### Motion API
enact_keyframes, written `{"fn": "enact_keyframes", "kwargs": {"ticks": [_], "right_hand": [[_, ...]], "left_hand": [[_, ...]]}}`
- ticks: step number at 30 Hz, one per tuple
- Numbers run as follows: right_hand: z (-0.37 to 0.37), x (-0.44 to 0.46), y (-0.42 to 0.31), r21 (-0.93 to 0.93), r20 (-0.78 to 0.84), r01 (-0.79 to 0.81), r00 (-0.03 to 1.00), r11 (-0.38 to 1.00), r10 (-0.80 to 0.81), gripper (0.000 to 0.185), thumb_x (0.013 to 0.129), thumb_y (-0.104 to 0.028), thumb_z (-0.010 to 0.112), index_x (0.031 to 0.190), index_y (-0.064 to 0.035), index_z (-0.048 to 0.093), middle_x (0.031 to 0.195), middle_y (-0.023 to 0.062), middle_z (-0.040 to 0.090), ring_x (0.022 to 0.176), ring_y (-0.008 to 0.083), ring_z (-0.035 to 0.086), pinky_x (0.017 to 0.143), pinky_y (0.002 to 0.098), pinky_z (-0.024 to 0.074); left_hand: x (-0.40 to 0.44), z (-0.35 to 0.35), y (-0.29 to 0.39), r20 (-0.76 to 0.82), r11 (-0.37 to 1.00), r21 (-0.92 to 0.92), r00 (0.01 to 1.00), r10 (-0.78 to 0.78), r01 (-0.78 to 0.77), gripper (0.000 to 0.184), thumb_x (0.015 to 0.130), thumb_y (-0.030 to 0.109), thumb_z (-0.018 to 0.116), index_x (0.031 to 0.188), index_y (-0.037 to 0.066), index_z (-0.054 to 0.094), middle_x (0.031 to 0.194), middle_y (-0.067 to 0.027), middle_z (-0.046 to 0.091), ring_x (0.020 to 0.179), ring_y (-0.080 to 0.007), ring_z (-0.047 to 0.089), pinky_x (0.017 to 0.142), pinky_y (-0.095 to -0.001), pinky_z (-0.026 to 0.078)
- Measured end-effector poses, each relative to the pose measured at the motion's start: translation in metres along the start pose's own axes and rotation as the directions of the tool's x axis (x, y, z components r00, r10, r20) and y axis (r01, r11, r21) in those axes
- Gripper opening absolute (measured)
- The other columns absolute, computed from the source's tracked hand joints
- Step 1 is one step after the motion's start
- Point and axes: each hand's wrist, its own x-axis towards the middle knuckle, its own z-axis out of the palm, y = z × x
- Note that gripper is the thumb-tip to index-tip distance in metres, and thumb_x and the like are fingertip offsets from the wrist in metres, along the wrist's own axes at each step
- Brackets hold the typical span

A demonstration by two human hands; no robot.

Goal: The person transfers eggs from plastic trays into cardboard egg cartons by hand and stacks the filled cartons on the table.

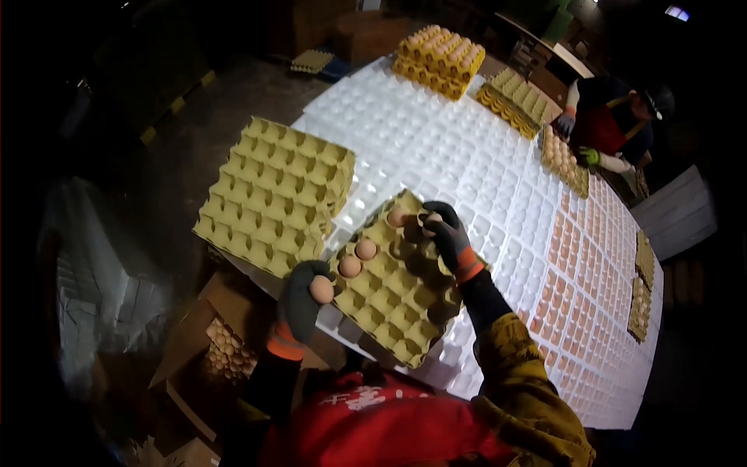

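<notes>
My left hand (299, 303), in a dark glove with an orange cuff, is closed around a brown egg (321, 290) at the near left corner of a yellow egg tray (379, 294). Over the far right part of that tray, my gloved right hand (450, 237) has its fingers on another egg (432, 223). Two eggs (358, 258) sit side by side along the tray's left side. One more egg (398, 216) rests near its far end, while most of the visible cups hold nothing. A stack of yellow trays (276, 194) stands to the left.
White moulded trays (436, 140) cover the table, with eggs in those at right (572, 284). Egg-filled yellow trays (440, 58) are stacked at the far end. A cardboard box of eggs (227, 349) lies below left. Across the table, a co-worker (615, 124) handles a tray of eggs (563, 161).
</notes>
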Motion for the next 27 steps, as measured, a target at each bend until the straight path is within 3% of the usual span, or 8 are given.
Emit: {"fn": "enact_keyframes", "kwargs": {"ticks": [2,4,10,13,16,19,24,27], "right_hand": [[0.006,0.015,-0.007,-0.669,0.174,0.375,0.918,0.641,-0.355,0.033,0.088,-0.016,0.066,0.121,-0.0147,0.065,0.118,0.0083,0.062,0.104,0.0264,0.064,0.084,0.0355,0.0533],[0.022,0.023,-0.029,-0.858,0.439,0.503,0.822,0.101,-0.364,0.041,0.082,-0.02,0.071,0.123,-0.0208,0.065,0.122,0.0092,0.061,0.104,0.0305,0.063,0.083,0.0391,0.0536],[0.025,0.032,-0.03,-0.911,0.336,0.36,0.931,0.202,-0.144,0.048,0.075,-0.024,0.077,0.121,-0.0199,0.065,0.119,0.009,0.063,0.102,0.0356,0.065,0.088,0.0428,0.0535],[0.017,0.006,-0.029,-0.135,0.004,-0.087,0.996,0.987,0.088,0.056,0.083,-0.01,0.071,0.136,-0.0101,0.053,0.118,0.011,0.065,0.096,0.0208,0.068,0.075,0.0336,0.0576],[0.028,-0.01,-0.045,-0.19,0.147,-0.093,0.982,0.977,0.122,0.053,0.082,-0.006,0.069,0.134,-0.0054,0.057,0.118,0.0107,0.065,0.105,0.0212,0.066,0.086,0.0336,0.0558],[0.06,-0.002,-0.027,-0.647,0.593,0.646,0.76,0.406,-0.265,0.048,0.081,-0.015,0.073,0.127,-0.0093,0.063,0.12,0.0138,0.065,0.107,0.0312,0.065,0.089,0.0395,0.0544],[0.087,0.008,0.023,-0.817,0.572,0.577,0.812,0.016,-0.116,0.032,0.083,-0.039,0.071,0.096,-0.0122,0.062,0.106,0.0138,0.064,0.081,0.0379,0.067,0.067,0.0459,0.0546],[0.061,-0.061,-0.024,-0.758,0.13,0.336,0.918,0.558,-0.376,0.035,0.081,-0.03,0.077,0.107,-0.0091,0.066,0.107,0.0123,0.062,0.097,0.0292,0.062,0.08,0.0407,0.0537]], "left_hand": [[0.005,0.024,0.028,-0.022,0.902,0.401,0.986,-0.168,0.163,0.028,0.094,0.018,0.068,0.115,0.001,0.061,0.105,-0.0053,0.062,0.093,-0.0166,0.062,0.074,-0.0314,0.053],[0.021,0.032,0.01,0.427,-0.011,0.893,0.841,0.333,-0.449,0.042,0.087,0.034,0.073,0.118,0.008,0.061,0.111,-0.0101,0.061,0.093,-0.0262,0.063,0.075,-0.04,0.053],[0.054,0.038,-0.017,0.31,-0.425,0.87,0.947,0.08,-0.249,0.05,0.082,0.044,0.074,0.117,0.012,0.059,0.104,-0.0107,0.059,0.094,-0.03,0.063,0.076,-0.0413,0.052],[0.053,0.031,-0.013,0.297,-0.191,0.943,0.948,0.114,-0.273,0.041,0.084,0.031,0.073,0.116,0.009,0.059,0.105,-0.0117,0.063,0.09,-0.0302,0.064,0.075,-0.04,0.054],[0.042,0.019,-0.01,0.088,0.678,0.71,0.979,0.184,-0.191,0.03,0.091,0.018,0.064,0.116,0.001,0.063,0.097,-0.0113,0.069,0.076,-0.0222,0.064,0.067,-0.0347,0.053],[0.026,0.014,0.007,-0.008,0.944,0.329,1.0,-0.021,0.022,0.038,0.097,0.018,0.059,0.13,0.002,0.06,0.101,-0.0056,0.067,0.073,-0.0145,0.061,0.064,-0.0309,0.052],[0.017,-0.009,-0.007,0.259,0.76,0.573,0.948,0.187,-0.307,0.07,0.093,0.05,0.068,0.14,0.001,0.052,0.105,-0.0037,0.064,0.082,-0.0102,0.057,0.072,-0.0255,0.048],[0.004,0.029,-0.019,0.142,0.89,0.428,0.984,0.107,-0.158,0.063,0.094,0.05,0.066,0.134,0.002,0.055,0.096,0.0003,0.061,0.071,-0.0069,0.052,0.059,-0.0243,0.043]]}}
